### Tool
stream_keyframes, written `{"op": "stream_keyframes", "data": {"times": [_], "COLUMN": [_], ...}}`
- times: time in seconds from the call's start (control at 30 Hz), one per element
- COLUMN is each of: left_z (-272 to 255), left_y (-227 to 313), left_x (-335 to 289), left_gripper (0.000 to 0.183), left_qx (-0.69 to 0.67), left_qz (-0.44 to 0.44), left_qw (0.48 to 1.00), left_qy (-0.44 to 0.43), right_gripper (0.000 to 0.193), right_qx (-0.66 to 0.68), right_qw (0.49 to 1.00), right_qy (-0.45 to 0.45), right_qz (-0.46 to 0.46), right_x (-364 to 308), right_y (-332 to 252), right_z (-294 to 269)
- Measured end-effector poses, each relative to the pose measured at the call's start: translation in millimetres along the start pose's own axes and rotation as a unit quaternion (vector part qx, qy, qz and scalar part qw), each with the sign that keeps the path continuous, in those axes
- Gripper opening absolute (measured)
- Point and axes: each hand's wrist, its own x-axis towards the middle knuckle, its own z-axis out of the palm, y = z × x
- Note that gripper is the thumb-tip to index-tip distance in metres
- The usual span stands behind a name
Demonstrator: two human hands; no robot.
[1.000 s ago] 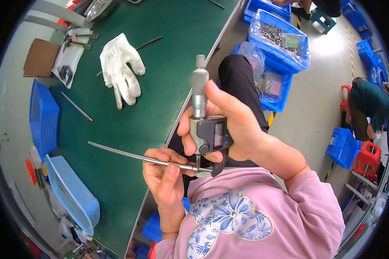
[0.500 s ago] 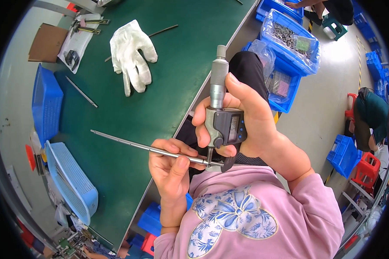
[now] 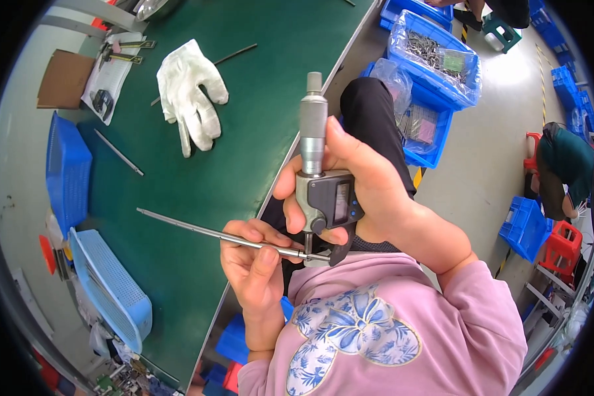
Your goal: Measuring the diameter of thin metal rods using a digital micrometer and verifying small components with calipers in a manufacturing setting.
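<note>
In my right hand [image 3: 369, 178] is a digital micrometer [image 3: 321, 195], gripped round its frame with the thimble pointing up and away from me. My left hand [image 3: 254, 264] pinches a thin, shiny metal rod [image 3: 204, 229] between thumb and fingers. The rod's near end lies in the jaws of the micrometer, and its far end reaches left over the green table. Whether both jaw faces touch the rod I cannot tell. Beyond my hands a white glove [image 3: 190, 96] lies on the table, on top of a thin dark rod [image 3: 237, 53].
The green table [image 3: 158, 264] ends along a slanting edge. On its left stand a blue basket [image 3: 69, 171] and a light blue basket [image 3: 115, 284], near a loose rod [image 3: 119, 152]. Blue crates [image 3: 435, 59] with metal parts sit right; another person [image 3: 564, 165] is at far right.
Micrometer, rod and both my hands have shifted slightly left in the picture. The view itself has moved a little. My grip on both things looks the same.
</note>
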Motion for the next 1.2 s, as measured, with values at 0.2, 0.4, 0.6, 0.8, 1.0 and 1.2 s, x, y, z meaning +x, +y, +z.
{"op": "stream_keyframes", "data": {"times": [0.2, 0.4, 0.6, 0.8, 1.0, 1.2], "left_z": [-1.0, -0.9, 1.3, -3.0, -19.1, -41.8], "left_y": [2.3, 1.2, -3.3, -2.4, -0.6, 7.7], "left_x": [0.5, -0.6, 0.1, 1.2, 7.2, 5.1], "left_gripper": [0.023, 0.023, 0.025, 0.022, 0.019, 0.019], "left_qx": [-0.011, -0.022, -0.008, -0.024, -0.087, -0.078], "left_qz": [-0.011, -0.013, -0.006, 0.014, 0.046, 0.095], "left_qw": [1.0, 1.0, 1.0, 1.0, 0.995, 0.991], "left_qy": [-0.006, -0.009, -0.008, -0.012, -0.027, 0.047], "right_gripper": [0.061, 0.059, 0.064, 0.059, 0.067, 0.035], "right_qx": [0.017, 0.031, 0.007, 0.007, -0.131, -0.349], "right_qw": [1.0, 0.999, 0.999, 0.999, 0.99, 0.928], "right_qy": [0.007, 0.017, 0.04, -0.002, 0.052, 0.102], "right_qz": [0.016, 0.023, 0.03, 0.036, 0.011, -0.084], "right_x": [0.4, -0.6, -0.9, 0.9, 13.5, 96.1], "right_y": [-2.2, -0.7, -4.4, -3.9, -21.0, -68.1], "right_z": [0.2, 2.0, 0.8, 1.0, -1.8, 23.9]}}
